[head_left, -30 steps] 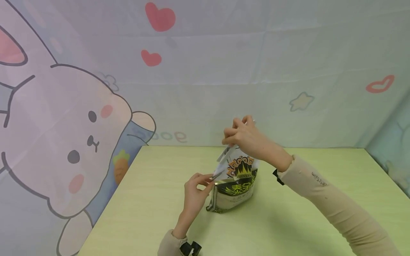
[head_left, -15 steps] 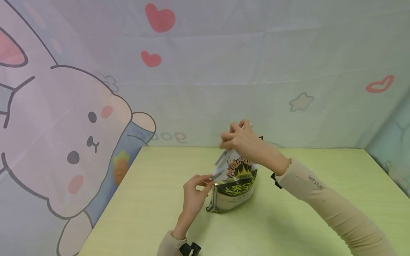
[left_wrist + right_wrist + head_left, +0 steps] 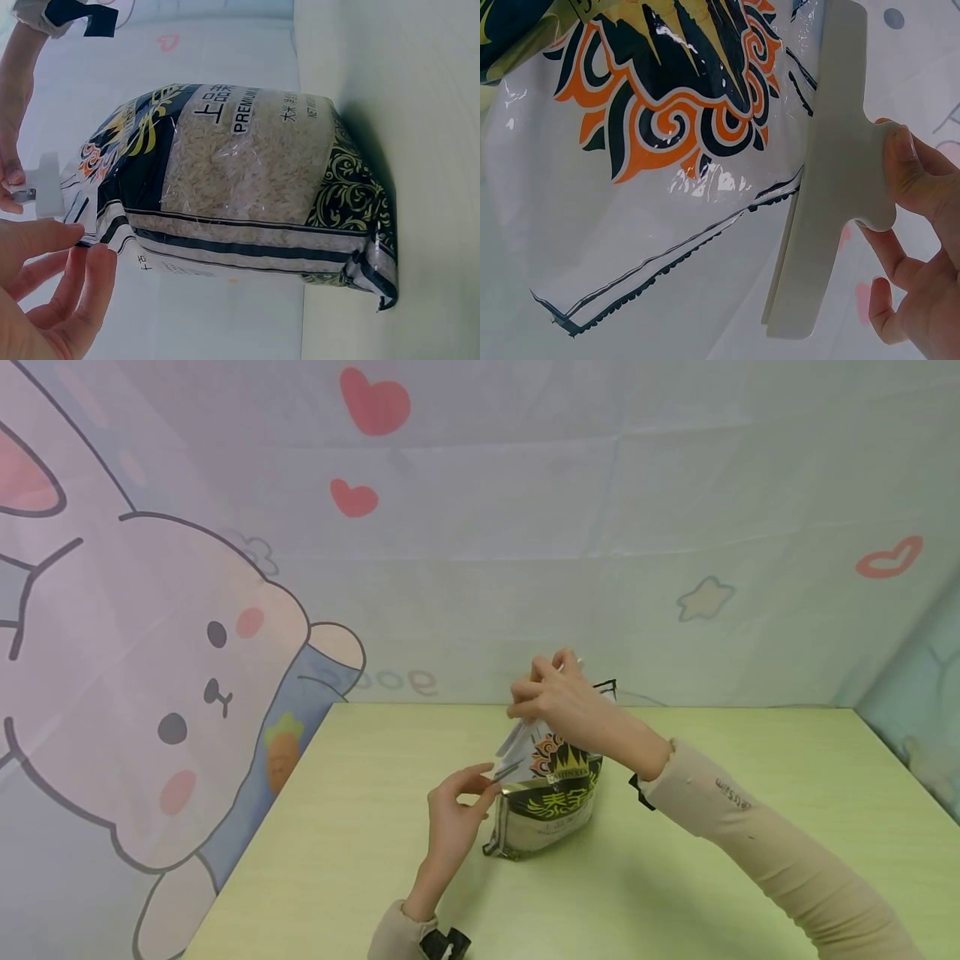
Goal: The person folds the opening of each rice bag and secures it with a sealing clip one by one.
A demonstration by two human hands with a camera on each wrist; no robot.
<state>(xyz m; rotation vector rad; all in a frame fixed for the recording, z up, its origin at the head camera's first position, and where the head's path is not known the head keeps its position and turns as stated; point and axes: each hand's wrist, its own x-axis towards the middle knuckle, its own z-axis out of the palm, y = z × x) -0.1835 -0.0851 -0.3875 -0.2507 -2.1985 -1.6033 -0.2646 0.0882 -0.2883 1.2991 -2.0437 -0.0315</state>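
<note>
A bag of rice stands upright on the table, its plump lower part filled and its white upper part slack. At its left edge my left hand pinches the film between thumb and fingers. Above the bag, my right hand grips a wide white bag clip by its handle tab, thumb on one side and fingers on the other. The clip lies slantwise at the bag's top, with the printed film edge running up to it. One top corner of the bag sticks out past the clip; whether the clip bites the film I cannot tell.
The pale yellow-green table extends around the bag on all sides. Behind it hangs a cloth backdrop with a cartoon rabbit and hearts. A black strap sits at the left wrist.
My right hand has moved a little down and to the left with the bag clip, uncovering the bag's far top corner. My left hand and the bag's base stay nearly still.
</note>
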